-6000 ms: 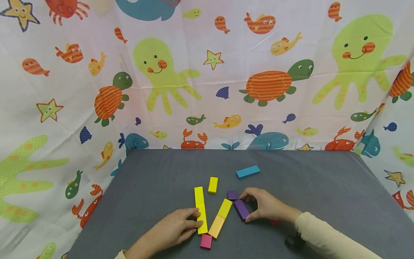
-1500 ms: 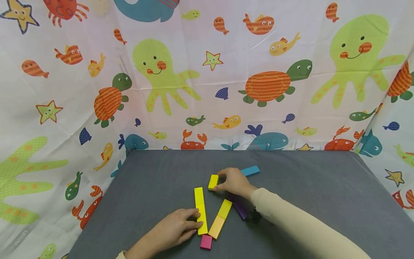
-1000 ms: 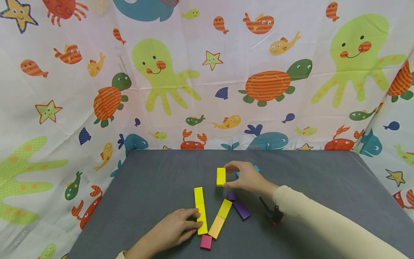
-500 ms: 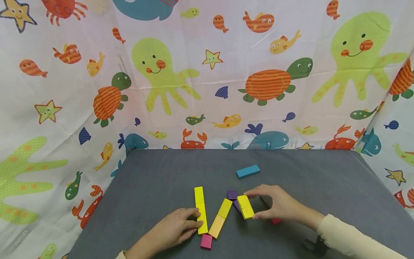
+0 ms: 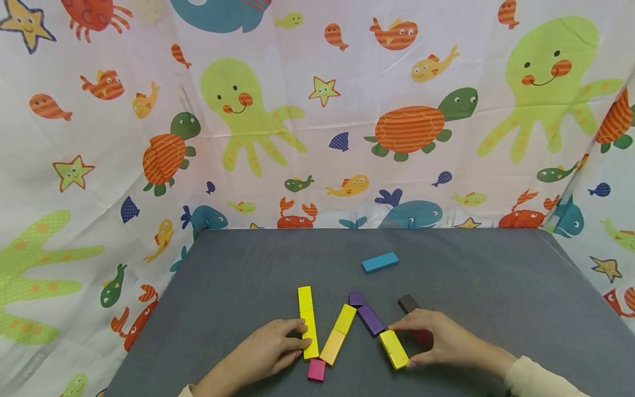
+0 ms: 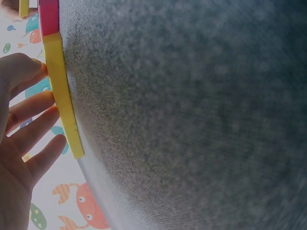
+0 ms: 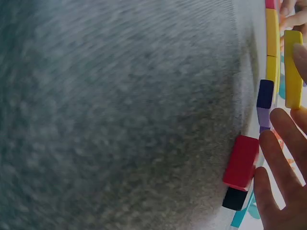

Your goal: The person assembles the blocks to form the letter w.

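With thumb and index finger, my right hand (image 5: pixel 448 341) pinches a yellow block (image 5: pixel 394 349). In the right wrist view this yellow block (image 7: pixel 292 86) appears raised off the table. Its upper end is near a long purple block (image 5: pixel 371 320), which adjoins a short purple block (image 5: pixel 355 299). Fingertips of my left hand (image 5: pixel 263 352) rest on a long yellow block (image 5: pixel 310 337), with another yellow block (image 5: pixel 305 298) at its far end. A pink block (image 5: pixel 316 370) lies at the near end. From there a light orange block (image 5: pixel 332 347) and a yellow block (image 5: pixel 345 319) slant up right.
A blue block (image 5: pixel 380 262) lies at the back of the grey table (image 5: pixel 248 264). Beside my right hand are a black block (image 5: pixel 408 303) and a partly hidden red block (image 7: pixel 241 162). A sea-animal printed cloth (image 5: pixel 317 121) hangs behind.
My right hand let go of the purple block, picked up the yellow block from the back and brought it right and nearer, below the purple one. My left hand has stayed put.
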The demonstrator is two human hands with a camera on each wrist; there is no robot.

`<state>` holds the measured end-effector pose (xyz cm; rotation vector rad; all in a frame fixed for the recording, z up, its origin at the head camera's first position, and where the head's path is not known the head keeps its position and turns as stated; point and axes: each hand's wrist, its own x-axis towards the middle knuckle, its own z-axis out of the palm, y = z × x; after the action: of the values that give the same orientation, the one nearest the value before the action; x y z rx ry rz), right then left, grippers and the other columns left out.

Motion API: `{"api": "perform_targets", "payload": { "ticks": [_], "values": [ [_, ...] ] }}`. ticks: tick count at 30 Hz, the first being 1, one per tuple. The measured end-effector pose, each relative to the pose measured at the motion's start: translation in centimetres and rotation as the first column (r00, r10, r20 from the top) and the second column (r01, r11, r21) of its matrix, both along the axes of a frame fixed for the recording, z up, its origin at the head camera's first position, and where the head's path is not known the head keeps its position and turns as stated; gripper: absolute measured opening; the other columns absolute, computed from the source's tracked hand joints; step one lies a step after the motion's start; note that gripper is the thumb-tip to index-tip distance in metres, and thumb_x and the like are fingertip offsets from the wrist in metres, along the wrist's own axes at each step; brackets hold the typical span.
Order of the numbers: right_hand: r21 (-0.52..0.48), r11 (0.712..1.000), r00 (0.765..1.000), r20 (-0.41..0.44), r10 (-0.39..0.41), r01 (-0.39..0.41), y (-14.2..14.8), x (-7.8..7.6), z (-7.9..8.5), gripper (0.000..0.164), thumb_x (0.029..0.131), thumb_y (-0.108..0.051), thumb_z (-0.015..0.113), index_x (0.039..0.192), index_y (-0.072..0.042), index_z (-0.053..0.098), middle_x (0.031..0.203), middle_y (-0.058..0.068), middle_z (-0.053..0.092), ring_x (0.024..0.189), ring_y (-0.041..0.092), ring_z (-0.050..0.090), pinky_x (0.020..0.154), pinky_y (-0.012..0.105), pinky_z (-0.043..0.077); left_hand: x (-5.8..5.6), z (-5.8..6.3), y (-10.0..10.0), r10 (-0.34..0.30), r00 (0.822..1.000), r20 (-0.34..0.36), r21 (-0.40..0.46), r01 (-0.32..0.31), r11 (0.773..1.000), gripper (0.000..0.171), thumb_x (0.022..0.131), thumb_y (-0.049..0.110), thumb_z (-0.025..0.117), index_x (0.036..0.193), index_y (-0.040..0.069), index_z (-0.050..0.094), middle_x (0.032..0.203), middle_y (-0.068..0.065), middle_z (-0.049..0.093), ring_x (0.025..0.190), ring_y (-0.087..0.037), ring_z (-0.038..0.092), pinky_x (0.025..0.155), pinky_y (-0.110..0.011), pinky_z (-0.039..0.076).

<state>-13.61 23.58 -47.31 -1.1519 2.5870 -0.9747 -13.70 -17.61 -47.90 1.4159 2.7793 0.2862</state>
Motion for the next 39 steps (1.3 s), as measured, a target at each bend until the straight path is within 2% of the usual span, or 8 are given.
{"api": "perform_targets", "payload": {
  "ticks": [5, 9, 16, 26, 39],
  "values": [
    [0.051, 0.998, 0.995, -0.091, 0.049, -0.044, 0.0, 0.0, -0.5, 0.054, 0.082, -0.050, 0.075, 0.129, -0.026, 0.065, 0.120, -0.014, 0.067, 0.106, 0.003, 0.058, 0.084, 0.026, 0.052, 0.0, -0.2, 0.0, -0.004, 1.000, -0.012, 0.009, 0.004, 1.000, 0.029, 0.095, 0.030, 0.065, 0.124, 0.032, 0.069, 0.129, 0.006, 0.063, 0.115, -0.009, 0.062, 0.098, -0.035, 0.056],
    [0.125, 0.991, 0.989, -0.136, 0.053, -0.035, 0.1, 0.1, -0.8, 0.053, 0.082, -0.054, 0.073, 0.128, -0.029, 0.065, 0.120, -0.016, 0.065, 0.106, 0.004, 0.056, 0.084, 0.030, 0.050, -0.1, -0.2, 0.0, 0.001, 1.000, -0.008, 0.002, -0.001, 1.000, 0.029, 0.095, 0.030, 0.065, 0.124, 0.033, 0.069, 0.130, 0.006, 0.063, 0.116, -0.010, 0.062, 0.098, -0.035, 0.056],
    [0.159, 0.987, 0.995, -0.096, 0.013, 0.002, -0.1, 0.1, -0.8, 0.054, 0.081, -0.057, 0.073, 0.127, -0.033, 0.064, 0.124, -0.017, 0.062, 0.110, 0.005, 0.054, 0.087, 0.033, 0.048, -0.2, 0.1, 0.1, 0.013, 1.000, 0.021, -0.024, -0.013, 1.000, 0.031, 0.096, 0.031, 0.064, 0.127, 0.034, 0.067, 0.132, 0.007, 0.062, 0.117, -0.010, 0.061, 0.099, -0.036, 0.056],
    [0.093, 0.996, 0.986, -0.163, 0.023, -0.008, -0.3, -0.3, -1.4, 0.052, 0.080, -0.051, 0.077, 0.127, -0.033, 0.064, 0.121, -0.021, 0.064, 0.107, 0.000, 0.056, 0.086, 0.030, 0.050, -0.1, 0.1, 0.0, 0.007, 1.000, -0.005, -0.015, -0.007, 1.000, 0.031, 0.096, 0.031, 0.065, 0.126, 0.033, 0.068, 0.131, 0.006, 0.063, 0.118, -0.010, 0.061, 0.099, -0.036, 0.056],
    [0.143, 0.990, 0.991, -0.137, 0.005, 0.015, -0.9, -0.5, -0.8, 0.053, 0.081, -0.053, 0.074, 0.128, -0.032, 0.064, 0.120, -0.021, 0.065, 0.107, 0.001, 0.056, 0.088, 0.031, 0.052, 0.1, 0.1, -0.1, 0.010, 1.000, 0.005, -0.016, -0.010, 1.000, 0.031, 0.095, 0.030, 0.065, 0.126, 0.033, 0.068, 0.130, 0.007, 0.063, 0.116, -0.010, 0.061, 0.098, -0.036, 0.056]
  ]
}}
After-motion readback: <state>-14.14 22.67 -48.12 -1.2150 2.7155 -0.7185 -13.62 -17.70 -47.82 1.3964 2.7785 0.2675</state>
